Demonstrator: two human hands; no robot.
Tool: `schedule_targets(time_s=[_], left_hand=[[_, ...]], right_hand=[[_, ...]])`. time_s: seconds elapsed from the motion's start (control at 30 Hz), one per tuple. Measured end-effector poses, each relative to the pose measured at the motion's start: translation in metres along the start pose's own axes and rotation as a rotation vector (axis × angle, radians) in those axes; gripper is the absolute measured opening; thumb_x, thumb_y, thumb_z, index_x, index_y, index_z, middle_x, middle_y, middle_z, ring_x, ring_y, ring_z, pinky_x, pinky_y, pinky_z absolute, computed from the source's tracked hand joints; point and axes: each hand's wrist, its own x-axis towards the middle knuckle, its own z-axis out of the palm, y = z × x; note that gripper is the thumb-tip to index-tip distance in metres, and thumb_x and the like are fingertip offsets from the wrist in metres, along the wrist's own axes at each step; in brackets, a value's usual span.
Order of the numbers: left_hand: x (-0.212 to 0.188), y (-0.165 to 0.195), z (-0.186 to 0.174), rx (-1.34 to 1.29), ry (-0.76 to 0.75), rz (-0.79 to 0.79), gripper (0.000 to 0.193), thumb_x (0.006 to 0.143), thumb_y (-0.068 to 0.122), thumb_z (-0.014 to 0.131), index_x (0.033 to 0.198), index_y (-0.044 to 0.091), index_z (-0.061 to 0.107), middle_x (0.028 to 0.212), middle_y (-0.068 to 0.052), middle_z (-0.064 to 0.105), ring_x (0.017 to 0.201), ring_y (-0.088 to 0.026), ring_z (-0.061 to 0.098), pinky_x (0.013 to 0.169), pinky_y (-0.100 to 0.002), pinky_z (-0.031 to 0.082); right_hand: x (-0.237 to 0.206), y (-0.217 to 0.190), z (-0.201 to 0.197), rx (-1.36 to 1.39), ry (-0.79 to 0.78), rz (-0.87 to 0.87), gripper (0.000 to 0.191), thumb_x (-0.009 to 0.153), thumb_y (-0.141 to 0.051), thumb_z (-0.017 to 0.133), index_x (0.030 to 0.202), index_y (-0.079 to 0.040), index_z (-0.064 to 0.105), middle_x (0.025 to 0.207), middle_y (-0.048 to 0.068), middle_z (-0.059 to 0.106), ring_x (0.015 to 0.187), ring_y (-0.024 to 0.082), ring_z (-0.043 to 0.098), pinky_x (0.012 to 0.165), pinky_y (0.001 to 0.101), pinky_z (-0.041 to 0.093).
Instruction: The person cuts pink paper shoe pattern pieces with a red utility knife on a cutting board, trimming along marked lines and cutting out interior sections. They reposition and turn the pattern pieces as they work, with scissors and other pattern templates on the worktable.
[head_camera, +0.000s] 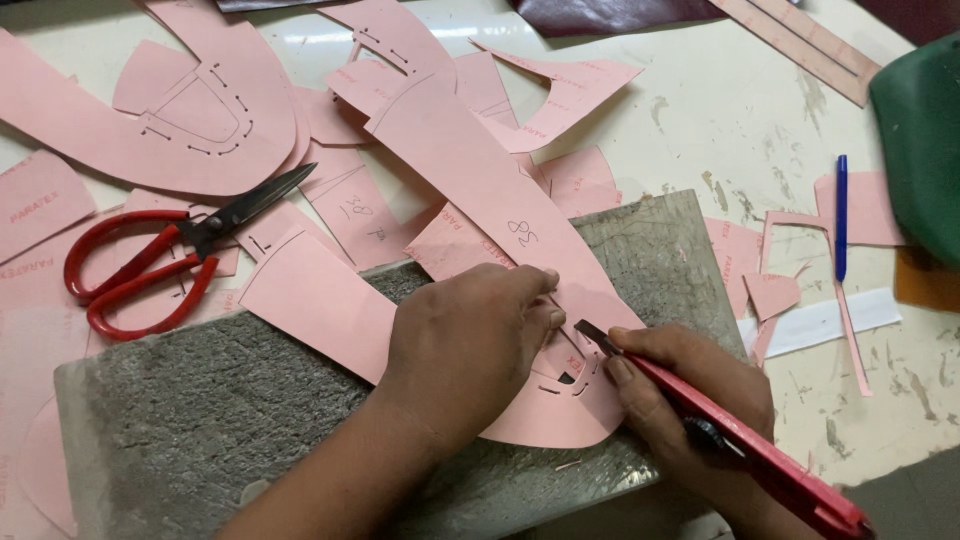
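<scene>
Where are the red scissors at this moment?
The red scissors lie at the left of the head view on pink paper pieces, beyond the grey cutting board.

Single view, head-worn camera. Looks steeply down and forward over the person's own forearms, which enter from the bottom edge. Close range: the two hands, left (465, 340) and right (690, 395), fill the lower centre. The off-white, paint-scuffed worktop (700, 110) runs to the top edge; its far side is cut off. The rough grey slab-like cutting board (230, 400) sits nearest the lens. No second view to compare.
</scene>
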Motion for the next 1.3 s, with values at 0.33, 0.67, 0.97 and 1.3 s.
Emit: schedule_targets(time_s=[0.33,0.67,0.97,1.3], left_hand=[[0.001,-0.001,-0.002,0.040,-0.023,0.000,0.026,0.088,0.028,0.072,0.108,0.010,0.076,0.087,-0.009,0.075,0.082,-0.027,0.073,0.071,-0.040,0.056],[0.002,0.000,-0.001,0.056,-0.025,-0.016,0.027,0.089,0.029,0.072,0.107,0.010,0.076,0.087,-0.009,0.075,0.082,-0.027,0.072,0.071,-0.040,0.056],[0.003,-0.002,-0.001,0.038,-0.006,0.027,0.026,0.088,0.028,0.073,0.106,0.010,0.077,0.086,-0.009,0.075,0.080,-0.026,0.073,0.069,-0.038,0.056],[0.003,0.000,-0.004,0.030,-0.049,-0.010,0.027,0.086,0.027,0.073,0.107,0.011,0.077,0.084,-0.009,0.075,0.078,-0.026,0.073,0.068,-0.039,0.056]], right_hand=[[-0.008,0.002,0.004,0.105,0.022,0.032,0.021,0.090,-0.005,0.071,0.110,0.000,0.072,0.086,0.008,0.076,0.073,0.010,0.072,0.064,0.0231,0.057],[-0.010,-0.006,0.000,0.056,0.014,0.009,0.021,0.090,-0.005,0.071,0.111,0.001,0.070,0.090,0.009,0.076,0.079,0.011,0.075,0.069,0.0240,0.060],[-0.014,0.006,0.003,0.148,0.002,0.156,0.028,0.089,-0.008,0.072,0.116,0.000,0.072,0.097,0.010,0.079,0.086,0.013,0.075,0.074,0.0245,0.058],[-0.015,0.011,0.008,0.341,0.033,0.361,0.031,0.091,-0.012,0.069,0.119,0.001,0.072,0.095,0.012,0.082,0.073,0.011,0.071,0.062,0.0245,0.057]])
